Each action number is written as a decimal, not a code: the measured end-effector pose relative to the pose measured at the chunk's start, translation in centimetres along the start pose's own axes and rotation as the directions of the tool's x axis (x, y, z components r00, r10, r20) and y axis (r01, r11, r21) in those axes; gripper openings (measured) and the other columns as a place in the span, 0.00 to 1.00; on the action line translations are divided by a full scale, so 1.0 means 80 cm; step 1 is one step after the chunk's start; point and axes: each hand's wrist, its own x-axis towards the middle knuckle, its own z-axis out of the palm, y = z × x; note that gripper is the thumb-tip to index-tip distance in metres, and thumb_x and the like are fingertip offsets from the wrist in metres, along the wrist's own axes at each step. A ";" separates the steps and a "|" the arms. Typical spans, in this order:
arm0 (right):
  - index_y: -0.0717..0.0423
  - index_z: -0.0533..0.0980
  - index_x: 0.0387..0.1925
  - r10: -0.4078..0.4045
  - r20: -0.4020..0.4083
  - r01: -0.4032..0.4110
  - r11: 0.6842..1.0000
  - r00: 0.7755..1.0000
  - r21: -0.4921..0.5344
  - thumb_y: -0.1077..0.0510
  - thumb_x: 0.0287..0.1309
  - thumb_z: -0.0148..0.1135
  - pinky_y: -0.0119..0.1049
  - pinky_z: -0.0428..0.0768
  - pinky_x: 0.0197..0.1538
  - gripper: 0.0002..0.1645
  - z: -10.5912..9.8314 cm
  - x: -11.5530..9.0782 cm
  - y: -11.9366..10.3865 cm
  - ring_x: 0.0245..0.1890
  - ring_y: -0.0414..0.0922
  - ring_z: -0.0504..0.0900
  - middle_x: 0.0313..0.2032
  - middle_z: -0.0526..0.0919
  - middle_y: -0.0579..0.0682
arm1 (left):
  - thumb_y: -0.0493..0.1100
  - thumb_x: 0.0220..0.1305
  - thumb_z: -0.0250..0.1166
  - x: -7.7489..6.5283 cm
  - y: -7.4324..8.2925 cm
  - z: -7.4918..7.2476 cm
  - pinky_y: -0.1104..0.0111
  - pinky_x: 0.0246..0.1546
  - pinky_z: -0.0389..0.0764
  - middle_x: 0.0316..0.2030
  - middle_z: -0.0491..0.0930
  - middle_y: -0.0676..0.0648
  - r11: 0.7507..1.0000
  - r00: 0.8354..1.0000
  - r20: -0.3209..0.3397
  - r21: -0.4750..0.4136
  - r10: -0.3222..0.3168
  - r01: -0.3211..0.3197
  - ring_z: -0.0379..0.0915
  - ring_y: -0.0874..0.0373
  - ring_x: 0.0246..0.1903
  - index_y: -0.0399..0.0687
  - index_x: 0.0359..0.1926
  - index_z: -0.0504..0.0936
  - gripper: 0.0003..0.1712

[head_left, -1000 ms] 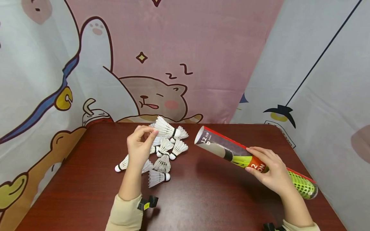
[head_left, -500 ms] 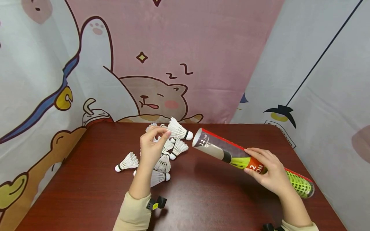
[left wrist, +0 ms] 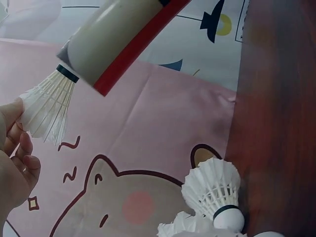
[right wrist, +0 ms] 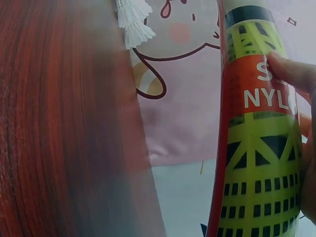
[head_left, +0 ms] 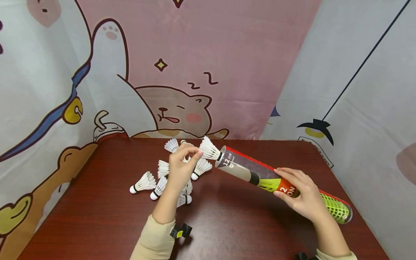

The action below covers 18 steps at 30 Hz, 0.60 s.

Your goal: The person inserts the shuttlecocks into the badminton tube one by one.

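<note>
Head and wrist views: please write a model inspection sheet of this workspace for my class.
Surface: reddish-brown, wood-grained table
Job's things: white shuttlecock, its cork end in the mouth of a tilted, printed tube; loose shuttlecocks lie on the table
Clutter: nothing seen
Hands: left hand pinches the white shuttlecock's feathers; right hand grips the tube
Cables: nothing seen
Surroundings: cartoon-printed cloth backdrop behind the table

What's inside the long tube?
One shuttlecock has its tip inside the tube; its feathers stick out, pinched by the left hand. The printed wall hides that tip and anything deeper.
</note>
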 end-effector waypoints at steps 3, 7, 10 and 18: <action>0.46 0.76 0.59 -0.003 0.000 0.003 1.000 1.000 -0.002 0.60 0.32 0.80 0.27 0.60 0.52 0.44 0.000 0.000 0.000 0.52 0.40 0.70 0.55 0.76 0.46 | 0.19 0.47 0.67 -0.001 -0.001 0.004 0.63 0.26 0.66 0.22 0.75 0.38 1.000 1.000 0.008 -0.009 -0.007 0.007 0.66 0.51 0.26 0.27 0.26 0.80 0.06; 0.46 0.76 0.59 -0.004 -0.001 0.004 1.000 1.000 -0.002 0.60 0.32 0.80 0.26 0.60 0.52 0.44 0.000 0.000 -0.001 0.52 0.40 0.70 0.55 0.76 0.46 | 0.20 0.47 0.68 -0.004 -0.002 0.008 0.64 0.26 0.64 0.21 0.74 0.39 1.000 0.999 0.014 -0.009 -0.029 0.029 0.66 0.48 0.25 0.27 0.26 0.80 0.06; 0.46 0.76 0.59 -0.006 0.000 0.006 1.000 1.000 0.003 0.60 0.32 0.81 0.26 0.60 0.53 0.44 0.001 0.000 -0.001 0.52 0.40 0.70 0.55 0.76 0.46 | 0.21 0.48 0.68 -0.006 -0.002 0.012 0.68 0.27 0.66 0.22 0.74 0.39 0.999 0.999 0.025 -0.006 -0.046 0.047 0.66 0.51 0.25 0.27 0.26 0.81 0.05; 0.46 0.76 0.59 -0.018 0.003 0.018 1.000 1.000 0.008 0.59 0.32 0.80 0.27 0.60 0.53 0.44 0.003 -0.001 -0.002 0.52 0.40 0.70 0.55 0.76 0.45 | 0.22 0.49 0.69 -0.012 -0.002 0.019 0.60 0.26 0.67 0.21 0.76 0.40 0.996 0.994 0.059 -0.006 -0.090 0.090 0.65 0.52 0.25 0.28 0.27 0.82 0.04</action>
